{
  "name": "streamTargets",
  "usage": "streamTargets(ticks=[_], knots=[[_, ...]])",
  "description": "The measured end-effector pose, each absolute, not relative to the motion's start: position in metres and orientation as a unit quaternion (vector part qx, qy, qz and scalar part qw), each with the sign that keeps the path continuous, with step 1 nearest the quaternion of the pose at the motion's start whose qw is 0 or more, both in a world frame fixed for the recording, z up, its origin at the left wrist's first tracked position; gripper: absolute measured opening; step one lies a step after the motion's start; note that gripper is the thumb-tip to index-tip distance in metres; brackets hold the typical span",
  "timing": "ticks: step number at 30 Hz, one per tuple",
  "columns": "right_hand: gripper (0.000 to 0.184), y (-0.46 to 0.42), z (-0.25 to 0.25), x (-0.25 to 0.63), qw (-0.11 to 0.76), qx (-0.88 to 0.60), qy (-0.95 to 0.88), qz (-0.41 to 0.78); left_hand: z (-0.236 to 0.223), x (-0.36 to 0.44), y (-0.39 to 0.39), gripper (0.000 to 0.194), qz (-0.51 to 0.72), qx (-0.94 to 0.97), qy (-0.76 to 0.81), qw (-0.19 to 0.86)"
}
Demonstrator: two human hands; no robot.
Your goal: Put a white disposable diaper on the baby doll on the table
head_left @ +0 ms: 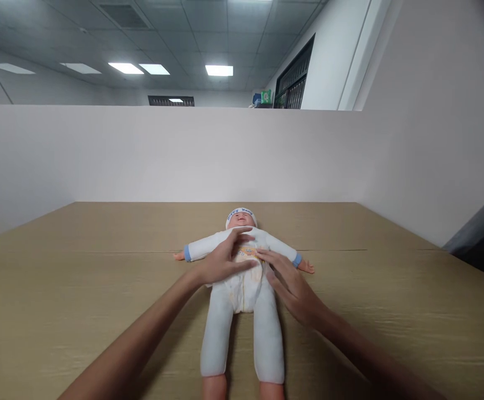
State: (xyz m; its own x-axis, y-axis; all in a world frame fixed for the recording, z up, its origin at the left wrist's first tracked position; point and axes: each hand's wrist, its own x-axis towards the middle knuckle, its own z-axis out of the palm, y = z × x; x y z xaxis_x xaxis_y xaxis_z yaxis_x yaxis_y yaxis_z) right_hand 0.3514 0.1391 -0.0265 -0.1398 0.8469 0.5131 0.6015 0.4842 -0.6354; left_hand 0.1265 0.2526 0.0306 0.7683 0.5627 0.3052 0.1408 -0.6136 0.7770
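A baby doll (269, 333) lies on its back on the tabletop, head away from me and arms spread. It wears a white long-sleeved outfit with blue cuffs and a white headband with dark lettering. Around its hips is a white diaper (243, 297) with an orange patterned waistband. My left hand (225, 258) rests over the doll's belly and chest, fingers apart and thumb near the waistband. At the other side of the waist, my right hand (287, 280) touches the diaper's edge with extended fingers. Neither hand visibly grasps anything.
The wooden-coloured tabletop (100, 311) has a seam running across it. A low white partition (183, 155) stands along its far edge, and a white wall (425, 139) rises on the right. A dark object (483, 239) is beyond the right edge.
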Motion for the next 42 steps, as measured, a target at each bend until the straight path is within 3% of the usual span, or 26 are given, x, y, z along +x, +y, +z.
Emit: streamTargets(ticks=[2,5,11,13,16,21,29,38,42], knots=[[0.05,0.129,-0.035,0.358,0.405,-0.469,-0.772,0.142,0.023,0.106,0.253,0.056,0.315,0.832,0.207,0.406],[0.053,0.128,-0.032,0.36,0.411,-0.474,-0.769,0.124,0.002,0.071,0.253,0.036,0.362,0.821,0.266,0.352],[0.018,0.156,0.014,0.308,0.436,-0.503,-0.746,0.024,-0.04,0.018,0.263,0.031,0.304,0.845,0.414,0.15],[0.017,0.171,0.022,0.288,0.401,-0.54,-0.74,0.012,-0.046,0.012,0.267,0.031,0.258,0.866,0.419,0.095],[0.031,0.191,0.02,0.27,0.338,-0.602,-0.723,-0.004,-0.048,0.009,0.27,0.03,0.214,0.881,0.415,0.072],[0.037,0.205,0.009,0.269,0.303,-0.624,-0.72,-0.022,-0.037,0.005,0.273,0.033,0.184,0.863,0.429,0.191],[0.037,0.206,0.01,0.273,0.319,-0.612,-0.723,0.022,0.022,0.03,0.282,0.063,0.198,0.794,0.389,0.423],[0.029,0.207,0.014,0.281,0.308,-0.595,-0.74,0.054,0.015,0.101,0.28,0.051,0.275,0.742,0.354,0.499],[0.033,0.211,0.014,0.283,0.315,-0.602,-0.732,0.052,-0.002,0.097,0.279,0.045,0.355,0.723,0.358,0.472]])
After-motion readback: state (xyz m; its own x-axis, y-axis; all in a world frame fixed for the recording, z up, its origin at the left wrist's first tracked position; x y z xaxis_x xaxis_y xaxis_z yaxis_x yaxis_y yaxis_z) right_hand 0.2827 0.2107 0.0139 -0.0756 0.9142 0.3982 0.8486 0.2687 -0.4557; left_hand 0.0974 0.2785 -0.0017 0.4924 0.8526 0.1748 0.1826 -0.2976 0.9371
